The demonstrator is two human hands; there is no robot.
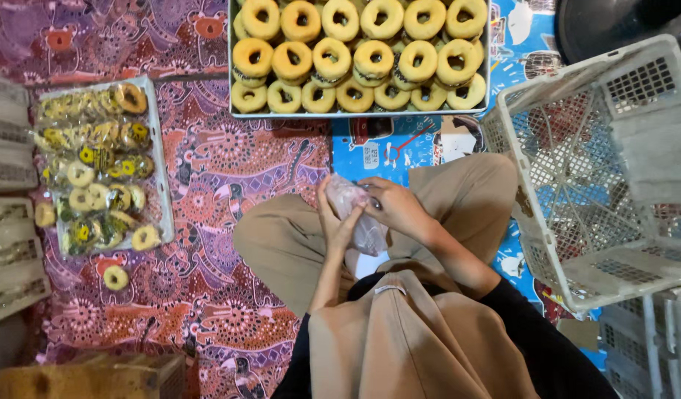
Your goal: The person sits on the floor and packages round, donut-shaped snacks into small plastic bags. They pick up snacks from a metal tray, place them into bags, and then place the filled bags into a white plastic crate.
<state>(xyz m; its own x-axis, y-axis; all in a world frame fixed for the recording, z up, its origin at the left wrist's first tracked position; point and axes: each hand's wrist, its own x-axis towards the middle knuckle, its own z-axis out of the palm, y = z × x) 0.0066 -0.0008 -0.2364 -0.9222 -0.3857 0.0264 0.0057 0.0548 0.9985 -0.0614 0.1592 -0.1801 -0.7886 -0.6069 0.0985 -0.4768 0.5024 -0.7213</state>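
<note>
1. Seen from above: cross-legged on the floor, in tan trousers, over a red and purple patterned mat and a blue printed sheet.
2. Step in hand, judging by the pose: readying one small clear plastic bag, held over the lap between the knees and apparently empty.
3. Left hand: grip pressed against the bag's left side, fingers upright and close together, pinching the film against the palm.
4. Right hand: grip pinching the bag's upper edge from the right, fingertips curled in; both hands touching the bag and each other.
5. Handling need, as a judgement: thin, clinging film, likely to want a fingertip rub to part its mouth before anything fits inside.
6. Straight ahead, well apart from the hands: one shallow metal tray of golden ring-shaped pastries, about nineteen visible on top in three rows; more layered beneath, not countable.
7. To the left: one flat pale tray piled with ring pastries in clear wrappers with yellow and green print; more than a dozen, exact count unclear through the glare.
8. Two loose rings on the mat beside that tray, one at its left edge, one just below it.
9. To the right: one large white plastic lattice basket, tilted, touching the right knee; part of a second similar basket below it.
</note>
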